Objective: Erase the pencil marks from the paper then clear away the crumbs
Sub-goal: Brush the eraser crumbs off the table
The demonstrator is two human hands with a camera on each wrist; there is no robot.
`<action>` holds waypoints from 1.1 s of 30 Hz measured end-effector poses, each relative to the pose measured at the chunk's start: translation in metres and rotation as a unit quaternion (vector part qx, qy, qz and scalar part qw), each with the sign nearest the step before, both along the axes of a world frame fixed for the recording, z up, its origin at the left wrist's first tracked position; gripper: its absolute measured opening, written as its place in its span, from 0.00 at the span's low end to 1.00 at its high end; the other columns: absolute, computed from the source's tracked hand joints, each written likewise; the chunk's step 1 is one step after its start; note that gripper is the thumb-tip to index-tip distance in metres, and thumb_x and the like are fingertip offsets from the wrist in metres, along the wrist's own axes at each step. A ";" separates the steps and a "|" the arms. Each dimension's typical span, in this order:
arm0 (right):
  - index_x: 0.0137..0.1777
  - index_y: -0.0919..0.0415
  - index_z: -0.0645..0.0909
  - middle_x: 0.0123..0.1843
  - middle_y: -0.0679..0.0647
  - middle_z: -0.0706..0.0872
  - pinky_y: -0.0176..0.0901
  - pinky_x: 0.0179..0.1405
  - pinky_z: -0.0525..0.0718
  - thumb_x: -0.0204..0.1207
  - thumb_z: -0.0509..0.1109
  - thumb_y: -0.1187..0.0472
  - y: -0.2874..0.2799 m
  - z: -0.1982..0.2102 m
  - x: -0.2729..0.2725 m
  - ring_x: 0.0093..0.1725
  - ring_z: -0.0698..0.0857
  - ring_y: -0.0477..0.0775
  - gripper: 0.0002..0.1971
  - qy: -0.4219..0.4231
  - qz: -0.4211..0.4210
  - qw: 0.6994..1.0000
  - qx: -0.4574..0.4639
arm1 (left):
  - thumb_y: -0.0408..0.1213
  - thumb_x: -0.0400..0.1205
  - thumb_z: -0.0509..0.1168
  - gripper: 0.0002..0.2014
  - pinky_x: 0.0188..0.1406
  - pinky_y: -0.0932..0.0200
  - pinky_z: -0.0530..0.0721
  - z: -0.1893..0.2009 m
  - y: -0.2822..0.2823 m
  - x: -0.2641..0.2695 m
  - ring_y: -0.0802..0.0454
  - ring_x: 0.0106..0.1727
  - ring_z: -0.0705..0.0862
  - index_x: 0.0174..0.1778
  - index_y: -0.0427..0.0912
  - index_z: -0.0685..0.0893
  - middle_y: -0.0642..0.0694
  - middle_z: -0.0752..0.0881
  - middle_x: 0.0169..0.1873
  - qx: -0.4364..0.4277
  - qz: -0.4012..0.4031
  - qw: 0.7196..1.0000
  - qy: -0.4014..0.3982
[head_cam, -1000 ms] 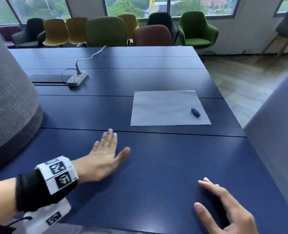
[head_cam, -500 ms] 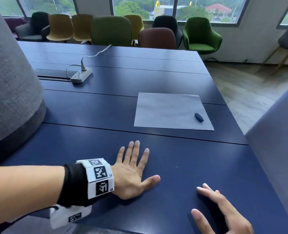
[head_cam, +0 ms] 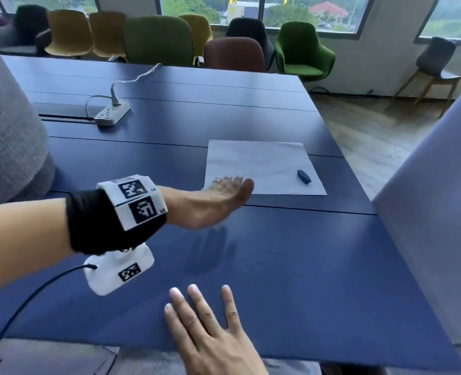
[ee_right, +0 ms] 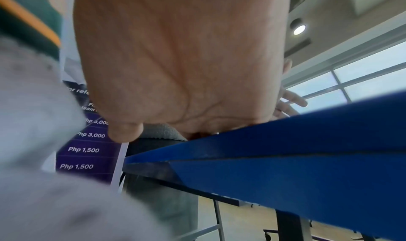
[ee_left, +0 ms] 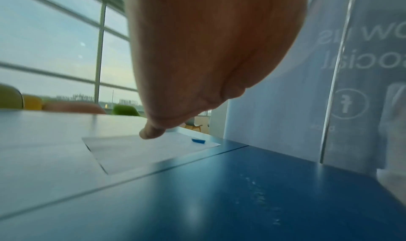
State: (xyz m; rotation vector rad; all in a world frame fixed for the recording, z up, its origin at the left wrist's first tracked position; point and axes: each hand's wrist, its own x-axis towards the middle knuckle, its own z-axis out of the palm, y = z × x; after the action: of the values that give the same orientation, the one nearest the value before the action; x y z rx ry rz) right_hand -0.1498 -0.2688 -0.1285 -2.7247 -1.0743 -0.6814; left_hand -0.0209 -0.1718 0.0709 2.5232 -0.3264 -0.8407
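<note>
A white sheet of paper (head_cam: pixel 261 166) lies flat on the dark blue table (head_cam: pixel 305 266), right of centre. A small dark blue eraser (head_cam: pixel 304 176) rests near the sheet's right edge; the left wrist view shows the eraser (ee_left: pixel 198 140) on the paper (ee_left: pixel 142 149) too. My left hand (head_cam: pixel 224 192) hovers above the table, fingers straight, its tips over the sheet's near left corner. It holds nothing. My right hand (head_cam: pixel 205 323) lies flat at the table's near edge, fingers spread and empty. No pencil marks or crumbs are clear at this distance.
A white power strip (head_cam: pixel 112 113) with its cable sits at the back left. A grey padded column (head_cam: pixel 7 125) stands at the left and a pale panel (head_cam: pixel 437 212) at the right. Upholstered chairs (head_cam: pixel 159 41) line the far side.
My left hand has lifted off the table and travelled forward and right to the paper's near left corner. My right hand has slid left along the near edge.
</note>
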 end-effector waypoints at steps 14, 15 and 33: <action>0.74 0.64 0.75 0.79 0.57 0.72 0.65 0.67 0.61 0.78 0.37 0.28 -0.029 0.044 0.024 0.79 0.69 0.55 0.46 0.224 -0.166 0.959 -0.058 | 0.87 0.46 0.20 0.69 0.78 0.62 0.31 -0.030 0.086 0.009 0.61 0.78 0.23 0.83 0.49 0.29 0.56 0.26 0.81 0.117 -0.066 0.991 0.010; 0.73 0.64 0.77 0.78 0.56 0.74 0.64 0.66 0.61 0.78 0.36 0.28 -0.012 0.044 0.021 0.78 0.71 0.54 0.46 0.221 -0.142 0.963 -0.063 | 0.87 0.44 0.20 0.71 0.78 0.61 0.31 -0.032 0.085 0.011 0.60 0.78 0.23 0.83 0.49 0.29 0.55 0.26 0.81 0.126 -0.076 0.989 0.007; 0.83 0.61 0.32 0.85 0.54 0.29 0.65 0.78 0.26 0.73 0.37 0.25 -0.006 0.091 0.059 0.82 0.26 0.49 0.50 0.384 -0.134 0.905 -0.126 | 0.87 0.41 0.17 0.75 0.80 0.59 0.32 -0.039 0.070 0.037 0.58 0.81 0.26 0.84 0.46 0.30 0.51 0.29 0.83 0.190 -0.149 0.969 -0.044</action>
State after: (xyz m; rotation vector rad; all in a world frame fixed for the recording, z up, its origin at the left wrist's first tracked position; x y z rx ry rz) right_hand -0.0909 -0.2750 -0.0379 -2.9200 -0.6193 0.5433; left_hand 0.0158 -0.1019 0.0321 2.9209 -0.6409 -0.9838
